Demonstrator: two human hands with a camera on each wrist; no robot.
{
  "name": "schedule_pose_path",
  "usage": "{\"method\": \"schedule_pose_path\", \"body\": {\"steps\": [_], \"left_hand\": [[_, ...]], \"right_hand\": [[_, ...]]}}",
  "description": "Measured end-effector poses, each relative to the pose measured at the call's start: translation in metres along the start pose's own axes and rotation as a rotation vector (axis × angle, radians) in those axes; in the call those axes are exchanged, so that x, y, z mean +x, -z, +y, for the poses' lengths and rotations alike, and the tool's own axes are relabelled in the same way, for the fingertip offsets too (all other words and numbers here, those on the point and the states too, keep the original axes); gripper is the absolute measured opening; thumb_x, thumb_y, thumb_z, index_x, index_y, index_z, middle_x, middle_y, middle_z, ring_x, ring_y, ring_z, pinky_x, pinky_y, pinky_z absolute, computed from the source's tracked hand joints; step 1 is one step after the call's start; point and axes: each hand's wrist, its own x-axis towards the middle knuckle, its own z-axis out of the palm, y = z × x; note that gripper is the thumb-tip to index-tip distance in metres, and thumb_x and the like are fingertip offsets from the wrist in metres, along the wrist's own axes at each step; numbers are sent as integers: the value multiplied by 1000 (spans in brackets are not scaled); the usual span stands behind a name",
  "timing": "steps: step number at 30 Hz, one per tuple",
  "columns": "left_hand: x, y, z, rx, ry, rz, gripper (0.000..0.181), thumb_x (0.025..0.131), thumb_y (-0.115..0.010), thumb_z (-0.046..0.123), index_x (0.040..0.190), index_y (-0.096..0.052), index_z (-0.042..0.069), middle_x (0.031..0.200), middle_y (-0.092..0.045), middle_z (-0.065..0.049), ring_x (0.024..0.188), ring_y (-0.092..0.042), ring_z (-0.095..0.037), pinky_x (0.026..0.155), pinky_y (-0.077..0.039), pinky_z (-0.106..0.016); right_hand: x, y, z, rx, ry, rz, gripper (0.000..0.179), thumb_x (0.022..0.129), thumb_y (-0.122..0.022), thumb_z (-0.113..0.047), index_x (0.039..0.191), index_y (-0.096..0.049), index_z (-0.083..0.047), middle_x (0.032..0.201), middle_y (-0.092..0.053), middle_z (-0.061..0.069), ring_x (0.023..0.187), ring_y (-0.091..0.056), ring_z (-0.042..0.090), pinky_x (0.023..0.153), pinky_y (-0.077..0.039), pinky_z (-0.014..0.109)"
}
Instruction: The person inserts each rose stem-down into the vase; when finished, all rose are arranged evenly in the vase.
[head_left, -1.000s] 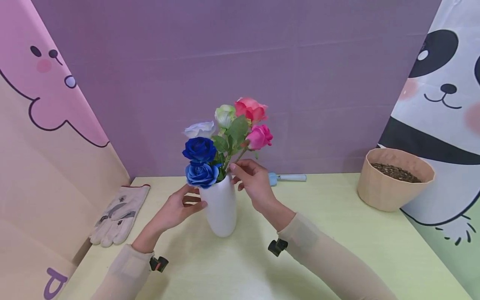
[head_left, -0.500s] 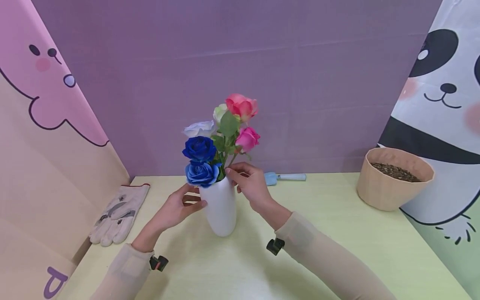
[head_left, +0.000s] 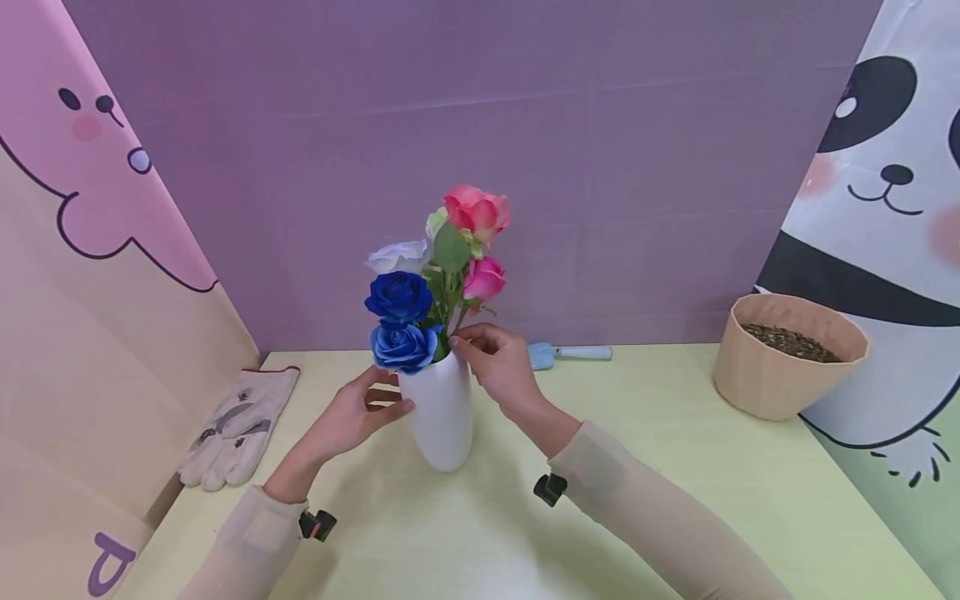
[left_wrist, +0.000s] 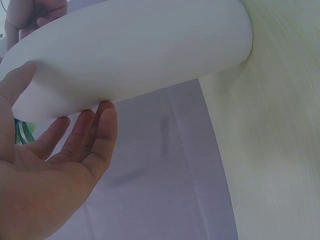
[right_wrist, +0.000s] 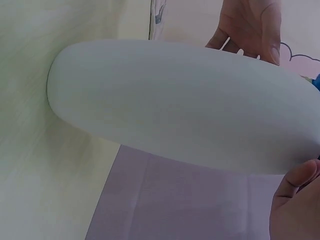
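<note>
A white vase [head_left: 438, 417] stands upright on the table, filled with roses. My left hand [head_left: 354, 417] holds it near the top from the left; in the left wrist view, thumb and fingers [left_wrist: 100, 135] lie on either side of its wall. At the right of the mouth, my right hand [head_left: 498, 367] pinches a rose stem [head_left: 459, 318] between thumb and fingertips. Above that stem are a pink rose [head_left: 484, 278] and a coral rose [head_left: 477, 212]. Two blue roses [head_left: 400, 297], a pale bluish-white rose [head_left: 399, 257] and a partly hidden greenish-white rose [head_left: 435, 222] fill the left side.
A pair of work gloves [head_left: 238, 429] lies on the table's left edge. At the back edge, behind my right hand, is a light blue hand trowel [head_left: 573, 353]. A tan pot [head_left: 780, 375] with dark, grainy filling stands at the right. A purple cloth [head_left: 637, 167] hangs behind.
My right hand has moved slightly left with the stem, and the coral and pink roses have swung left, closer to the others. The left hand and the vase stay in place.
</note>
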Motion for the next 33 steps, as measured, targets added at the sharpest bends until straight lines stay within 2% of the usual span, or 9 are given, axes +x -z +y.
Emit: {"method": "schedule_pose_path", "body": {"steps": [8,11,19,27,33], "left_hand": [[1,0,-3,-1,-9,0,58,94,-70,31,144,-43,20,137,-53,-16,123,-61,-39,94,-59,-44],[1,0,-3,-6,-11,-1,58,94,-70,31,144,-43,19,138,-53,-16,124,-61,-39,94,-59,-44],[1,0,-3,-7,-6,-4,59,94,-70,31,144,-42,18,138,-52,-16,124,-60,-39,94,-59,-45],[2,0,-5,-7,-6,-5,58,94,-70,32,143,-43,18,138,-52,-17,124,-60,-40,94,-59,-45],[2,1,-5,-12,-13,-5,57,94,-70,32,142,-43,18,138,-52,-16,125,-59,-41,94,-59,-44]], "right_hand": [[-3,0,-1,65,-41,-22,18,92,-72,-19,103,-69,-6,69,-55,-2,56,-46,13,50,-41,22],[-3,-1,-1,90,-34,-23,18,93,-72,-19,104,-68,-5,69,-55,-2,56,-46,13,50,-41,23],[-1,-1,3,67,-8,-27,18,94,-70,-16,107,-73,-4,66,-56,-3,54,-47,12,50,-43,25],[-6,-1,4,115,-65,-36,19,94,-71,-18,107,-68,-5,67,-54,-2,53,-45,14,51,-41,24],[-9,4,5,119,-46,-60,17,95,-69,-16,107,-66,-4,66,-53,0,54,-46,14,51,-41,23]]}}
